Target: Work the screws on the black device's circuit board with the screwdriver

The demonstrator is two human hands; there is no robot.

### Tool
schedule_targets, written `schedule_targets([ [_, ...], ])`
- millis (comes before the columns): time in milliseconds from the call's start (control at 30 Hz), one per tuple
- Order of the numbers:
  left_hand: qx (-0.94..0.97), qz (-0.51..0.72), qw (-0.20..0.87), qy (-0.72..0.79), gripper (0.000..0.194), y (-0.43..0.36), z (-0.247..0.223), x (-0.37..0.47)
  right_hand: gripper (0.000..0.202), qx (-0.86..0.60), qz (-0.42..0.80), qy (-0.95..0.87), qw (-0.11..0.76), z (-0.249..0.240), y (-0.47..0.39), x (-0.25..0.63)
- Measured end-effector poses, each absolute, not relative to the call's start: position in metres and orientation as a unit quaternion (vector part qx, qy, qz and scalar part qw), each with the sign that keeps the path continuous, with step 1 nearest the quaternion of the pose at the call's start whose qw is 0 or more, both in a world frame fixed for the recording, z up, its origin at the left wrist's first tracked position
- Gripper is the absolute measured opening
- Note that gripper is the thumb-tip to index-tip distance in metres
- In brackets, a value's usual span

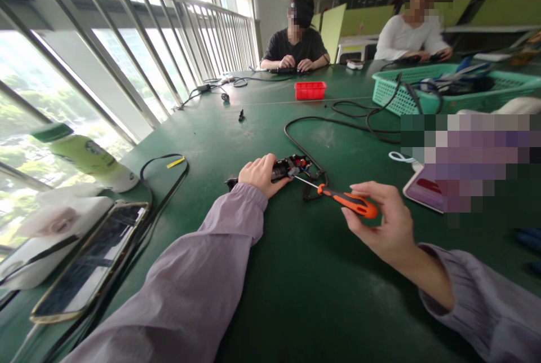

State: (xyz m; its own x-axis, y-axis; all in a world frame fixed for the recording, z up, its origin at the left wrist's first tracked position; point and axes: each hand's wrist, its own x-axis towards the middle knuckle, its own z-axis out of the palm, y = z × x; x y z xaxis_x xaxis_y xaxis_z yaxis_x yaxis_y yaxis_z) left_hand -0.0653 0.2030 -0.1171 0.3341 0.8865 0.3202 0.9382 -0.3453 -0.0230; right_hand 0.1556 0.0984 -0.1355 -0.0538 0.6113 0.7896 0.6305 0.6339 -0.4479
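Observation:
My left hand (260, 176) is closed around a black corded device (281, 169) that lies on the green table. At its right end the casing is open, and small red, blue and yellow wires show. My right hand (386, 219) holds an orange and black screwdriver (349, 200) by the rear of its handle, between thumb and fingers. The thin metal shaft points left, and its tip meets the device near a small grey part beside my left thumb. What exactly the tip touches is too small to tell.
A black cable (313, 120) curves towards a green basket (389, 95) of tools and cords. A red tray (310, 91) and a small black part (241, 115) lie ahead. Phones (91, 261) (422, 188) lie either side; a bottle (91, 157) stands left. Two people sit opposite.

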Motion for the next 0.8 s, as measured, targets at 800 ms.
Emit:
schedule_targets([
  [800,-0.818,-0.136,0.103,-0.550,0.047,0.2046,-0.1184,-0.0668,0.025,-0.441,0.006,-0.740,0.508,-0.1331,0.0978,0.1561],
])
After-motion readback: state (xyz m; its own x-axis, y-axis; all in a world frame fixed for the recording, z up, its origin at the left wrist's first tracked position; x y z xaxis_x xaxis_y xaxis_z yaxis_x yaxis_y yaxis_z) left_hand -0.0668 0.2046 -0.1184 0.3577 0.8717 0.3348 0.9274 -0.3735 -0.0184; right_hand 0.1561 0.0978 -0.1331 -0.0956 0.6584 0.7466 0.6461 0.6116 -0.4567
